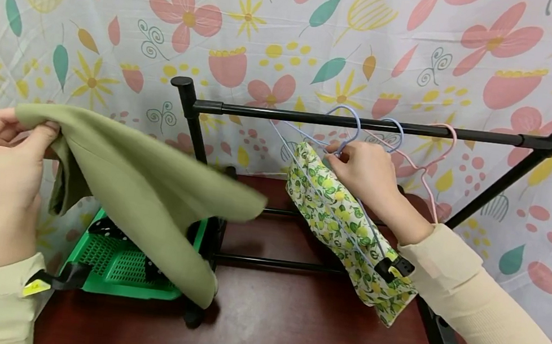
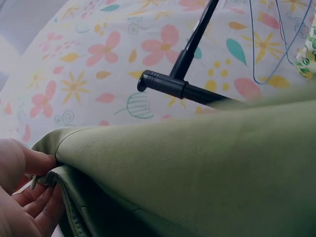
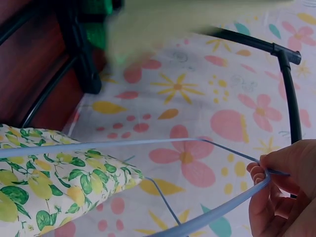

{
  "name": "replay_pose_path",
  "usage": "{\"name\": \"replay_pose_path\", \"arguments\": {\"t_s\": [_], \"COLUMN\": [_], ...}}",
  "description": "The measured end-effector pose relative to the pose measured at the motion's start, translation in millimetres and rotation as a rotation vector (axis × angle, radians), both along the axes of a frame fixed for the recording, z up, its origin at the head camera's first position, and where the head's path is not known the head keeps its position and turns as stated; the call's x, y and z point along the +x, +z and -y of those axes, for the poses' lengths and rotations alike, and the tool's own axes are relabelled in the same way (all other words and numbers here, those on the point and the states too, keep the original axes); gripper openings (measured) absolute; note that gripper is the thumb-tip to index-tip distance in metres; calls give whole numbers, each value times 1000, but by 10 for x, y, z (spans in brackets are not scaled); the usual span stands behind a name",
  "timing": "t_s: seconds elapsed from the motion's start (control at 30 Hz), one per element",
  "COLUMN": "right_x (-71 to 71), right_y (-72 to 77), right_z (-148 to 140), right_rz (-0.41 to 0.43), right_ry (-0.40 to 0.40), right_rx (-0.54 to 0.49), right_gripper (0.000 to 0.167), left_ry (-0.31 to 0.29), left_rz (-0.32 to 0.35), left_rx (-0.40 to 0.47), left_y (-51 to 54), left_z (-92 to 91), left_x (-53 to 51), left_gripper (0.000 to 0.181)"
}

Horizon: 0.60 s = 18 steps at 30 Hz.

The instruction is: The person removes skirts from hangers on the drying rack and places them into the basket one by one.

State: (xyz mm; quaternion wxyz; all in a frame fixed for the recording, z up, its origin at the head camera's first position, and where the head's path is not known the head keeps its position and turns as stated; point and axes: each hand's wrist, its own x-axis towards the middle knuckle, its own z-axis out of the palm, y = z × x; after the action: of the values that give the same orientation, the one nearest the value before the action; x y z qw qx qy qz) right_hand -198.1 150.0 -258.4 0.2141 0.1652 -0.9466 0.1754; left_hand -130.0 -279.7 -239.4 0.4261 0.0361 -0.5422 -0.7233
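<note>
A flower-printed curtain [image 1: 248,15] backs a dark red tabletop [image 1: 258,323] bearing a black rack [image 1: 272,114]. The left hand [image 1: 6,164] pinches a green garment [image 1: 127,172] by one end — it is held up above the tabletop's left side, partly hiding a green basket [image 1: 114,287] at the left edge. The right hand [image 1: 365,168] pinches a blue hanger [image 1: 357,131] near its hook — a lemon-print cloth [image 1: 333,207] is just below.

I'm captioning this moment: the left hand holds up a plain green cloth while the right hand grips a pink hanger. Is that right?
No: that hanger is blue, not pink, as the right wrist view shows. The left hand holds up a plain green cloth while the right hand grips the hanger.
</note>
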Motion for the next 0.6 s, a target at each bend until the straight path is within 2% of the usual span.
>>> {"name": "replay_pose_path", "arguments": {"t_s": [0.17,0.37,0.47,0.6], "right_x": [7,16,22,37], "right_y": [4,26,39,50], "right_z": [-33,-67,-77,-89], "right_rz": [-21,-52,-53,-57], "right_ry": [-3,-27,-26,-13], "right_rx": [2,28,24,14], "right_gripper": [23,45,46,38], "left_ry": [37,90,84,92], "left_rz": [40,171,221,256], "left_rx": [34,40,66,45], "left_y": [-29,-48,-91,-248], "left_z": [93,277,426,737], "left_x": [7,45,-8,-138], "left_gripper": [16,20,26,37]}}
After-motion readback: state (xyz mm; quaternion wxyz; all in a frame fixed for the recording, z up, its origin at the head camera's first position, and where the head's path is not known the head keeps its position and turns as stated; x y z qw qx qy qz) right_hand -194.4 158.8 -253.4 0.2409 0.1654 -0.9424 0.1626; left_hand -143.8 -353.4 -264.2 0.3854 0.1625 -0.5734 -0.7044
